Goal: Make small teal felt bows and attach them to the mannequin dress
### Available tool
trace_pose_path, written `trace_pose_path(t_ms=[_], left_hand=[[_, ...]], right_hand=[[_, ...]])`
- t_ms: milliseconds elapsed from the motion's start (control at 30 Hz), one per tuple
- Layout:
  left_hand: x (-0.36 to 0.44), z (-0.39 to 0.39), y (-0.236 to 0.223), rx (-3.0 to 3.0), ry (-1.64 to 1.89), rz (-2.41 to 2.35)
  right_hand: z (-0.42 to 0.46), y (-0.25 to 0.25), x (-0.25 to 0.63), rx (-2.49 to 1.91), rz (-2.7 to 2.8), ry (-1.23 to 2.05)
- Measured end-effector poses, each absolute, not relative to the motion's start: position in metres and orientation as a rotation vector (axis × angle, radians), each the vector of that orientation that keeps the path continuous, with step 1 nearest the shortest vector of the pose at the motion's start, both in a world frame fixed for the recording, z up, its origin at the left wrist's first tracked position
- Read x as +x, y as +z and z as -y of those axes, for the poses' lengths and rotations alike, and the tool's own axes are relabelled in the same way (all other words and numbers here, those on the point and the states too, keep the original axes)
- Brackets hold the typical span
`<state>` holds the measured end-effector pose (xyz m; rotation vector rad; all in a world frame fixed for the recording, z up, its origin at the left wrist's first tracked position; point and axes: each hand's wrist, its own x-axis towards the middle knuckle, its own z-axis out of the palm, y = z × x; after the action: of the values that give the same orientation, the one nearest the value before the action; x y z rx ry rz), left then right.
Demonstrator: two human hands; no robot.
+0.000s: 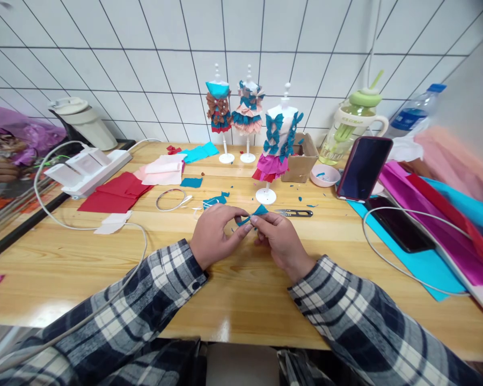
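Observation:
Between my two hands is a small teal paper bow (260, 210), pinched at its middle above the wooden table. My left hand (219, 233) grips its left side with thumb and fingertips. On the right side, my right hand (282, 241) pinches the bow with thumb and forefinger. Just beyond my hands lie thread snips (295, 213) and cut teal paper pieces (216, 200) with white thread on them. A miniature dress form (279, 134) with teal bows and a magenta ruffled skirt stands behind the snips.
Two more dressed forms (218, 107) stand near the tiled wall. Red paper (116, 192), pink paper (163, 170) and a power strip (92, 174) lie left. At right are a small bowl (325, 176), a propped phone (364, 169), a green-lidded bottle (352, 126) and a looped cable (370, 244).

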<state>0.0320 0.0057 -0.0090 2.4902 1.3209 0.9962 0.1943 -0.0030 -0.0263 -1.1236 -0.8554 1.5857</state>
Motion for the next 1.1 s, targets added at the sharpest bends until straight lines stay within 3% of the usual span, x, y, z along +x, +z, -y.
trace_pose_path(t_ms=[567,1100], left_hand=[[0.034,-0.007,-0.009,2.002,1.063,-1.355],[0.033,-0.015,-0.026,1.262,0.958,-0.903]], right_hand=[[0.003,-0.026,0.196,-1.195,1.182,1.412],[0.0,-0.028,0.2,-1.164,1.346,1.219]])
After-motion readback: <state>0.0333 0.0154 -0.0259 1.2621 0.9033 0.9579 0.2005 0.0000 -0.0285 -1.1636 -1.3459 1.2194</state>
